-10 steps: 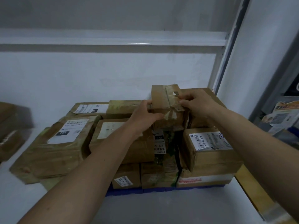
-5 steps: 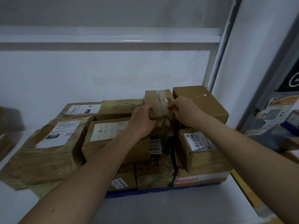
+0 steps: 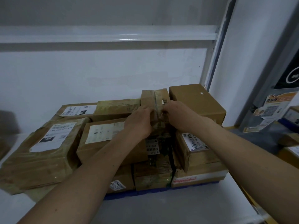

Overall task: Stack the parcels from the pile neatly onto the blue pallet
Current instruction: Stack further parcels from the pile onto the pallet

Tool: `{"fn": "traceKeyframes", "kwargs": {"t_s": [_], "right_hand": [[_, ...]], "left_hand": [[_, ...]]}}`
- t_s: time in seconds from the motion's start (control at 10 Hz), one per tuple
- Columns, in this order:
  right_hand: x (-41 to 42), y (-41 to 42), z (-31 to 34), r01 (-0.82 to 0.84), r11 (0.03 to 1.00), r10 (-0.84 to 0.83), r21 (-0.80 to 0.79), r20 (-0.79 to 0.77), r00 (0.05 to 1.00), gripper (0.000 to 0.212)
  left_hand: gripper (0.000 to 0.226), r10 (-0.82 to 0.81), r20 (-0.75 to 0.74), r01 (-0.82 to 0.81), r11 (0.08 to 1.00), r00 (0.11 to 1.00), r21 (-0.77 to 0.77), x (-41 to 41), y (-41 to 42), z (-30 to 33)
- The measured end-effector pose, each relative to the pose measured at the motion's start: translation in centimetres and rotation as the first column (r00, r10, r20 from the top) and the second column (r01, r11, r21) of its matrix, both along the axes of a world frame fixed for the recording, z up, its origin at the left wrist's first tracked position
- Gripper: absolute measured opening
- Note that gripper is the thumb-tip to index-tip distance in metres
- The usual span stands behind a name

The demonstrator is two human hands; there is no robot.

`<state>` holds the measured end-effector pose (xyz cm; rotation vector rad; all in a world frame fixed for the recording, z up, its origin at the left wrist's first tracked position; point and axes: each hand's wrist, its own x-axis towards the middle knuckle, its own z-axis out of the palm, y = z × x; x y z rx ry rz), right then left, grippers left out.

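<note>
Left hand: its fingers curl onto the left side of the small taped parcel and hold it tight.
Right hand: its fingers curl onto the right side of the same parcel, so both hands squeeze it from two sides.
Why two hands: I think this keeps the parcel straight while it goes down into its spot.
Small taped parcel: it stands between the two hands, on top of the stack, with its far end sticking up past the fingers.
Just right of the fingers: a plain brown box sits right beside the parcel, so it looks like a wall to line up with.
Just left of the fingers: a flat parcel with a white label lies under the left wrist.
Below the fingers: a dark gap runs down between the boxes. I cannot tell if the parcel rests there yet.
Farther left: a big wrapped parcel lies at the edge of the stack.
Far below: the blue pallet peeks out under the bottom boxes, so the stack is already on it.
Far right: more parcels wait on the floor, well apart.
</note>
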<state>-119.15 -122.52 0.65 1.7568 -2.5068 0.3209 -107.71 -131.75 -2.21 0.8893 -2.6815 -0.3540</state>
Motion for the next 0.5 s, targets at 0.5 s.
{"fn": "traceKeyframes", "kwargs": {"t_s": [0.5], "right_hand": [[0.68,0.11,0.18,0.044,0.999,-0.044,0.01,0.024,0.999,0.023]], "left_hand": [[0.112,-0.103,0.222,0.071,0.986,0.97,0.149,1.36,0.57,0.45]]}}
